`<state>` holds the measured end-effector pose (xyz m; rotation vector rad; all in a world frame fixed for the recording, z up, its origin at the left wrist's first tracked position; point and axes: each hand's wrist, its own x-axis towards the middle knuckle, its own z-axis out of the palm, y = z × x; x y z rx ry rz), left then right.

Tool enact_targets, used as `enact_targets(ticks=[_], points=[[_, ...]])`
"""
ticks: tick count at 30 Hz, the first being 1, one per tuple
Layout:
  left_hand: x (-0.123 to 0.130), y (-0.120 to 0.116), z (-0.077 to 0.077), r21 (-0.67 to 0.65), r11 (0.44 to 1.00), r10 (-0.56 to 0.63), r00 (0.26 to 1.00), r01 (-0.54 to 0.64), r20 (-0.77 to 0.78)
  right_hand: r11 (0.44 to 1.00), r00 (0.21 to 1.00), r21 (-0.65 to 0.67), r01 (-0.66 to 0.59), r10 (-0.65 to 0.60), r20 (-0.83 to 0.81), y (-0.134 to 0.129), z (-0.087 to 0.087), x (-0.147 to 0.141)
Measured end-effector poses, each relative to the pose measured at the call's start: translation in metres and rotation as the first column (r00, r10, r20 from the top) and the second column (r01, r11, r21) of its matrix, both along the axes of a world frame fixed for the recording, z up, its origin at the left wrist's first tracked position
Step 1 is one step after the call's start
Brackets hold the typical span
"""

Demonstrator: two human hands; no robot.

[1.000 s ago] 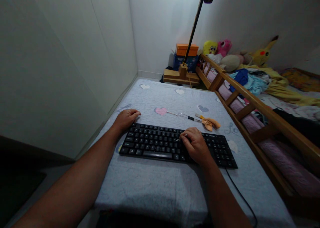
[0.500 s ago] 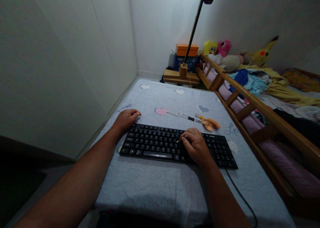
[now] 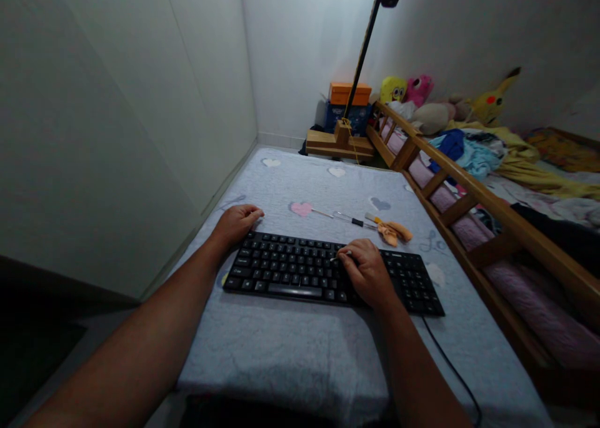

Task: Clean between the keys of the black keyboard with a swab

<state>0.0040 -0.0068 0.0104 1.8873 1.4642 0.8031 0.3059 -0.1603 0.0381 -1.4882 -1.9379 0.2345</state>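
A black keyboard (image 3: 290, 267) lies across the cloth-covered table. My right hand (image 3: 365, 268) rests over its right-middle part, with thumb and fingers pinched on a thin cotton swab (image 3: 334, 258). The swab's tip points left, at the keys. Beside the keyboard's top left corner, my left hand (image 3: 235, 223) lies on the table with its fingers curled together. What those fingers hold, if anything, is hidden.
Behind the keyboard lie another swab (image 3: 322, 213), a wire tool with a black grip (image 3: 357, 222), a small brush (image 3: 374, 218) and an orange cloth (image 3: 394, 233). A cable (image 3: 450, 359) runs toward me. A wooden bed rail (image 3: 469, 197) borders the right side.
The swab tip in my right hand has shifted slightly up and left over the keys. My left hand and the keyboard stay in place.
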Motion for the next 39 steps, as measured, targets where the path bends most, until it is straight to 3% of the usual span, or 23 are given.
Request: enact_targets(ticks=[28,39], points=[[-0.0004,0.0008,0.0014,0.010,1.000,-0.008,1.000,0.008,-0.029,0.996,0.996,0.050,0.077,-0.079,0.028,-0.0011,0.0000,0.0046],[-0.0006,0.0017,0.0007,0.024,1.000,-0.015,0.999,0.016,-0.039,1.000,1.000,0.013,0.012,-0.012,0.002,-0.0007,0.0015,-0.0009]])
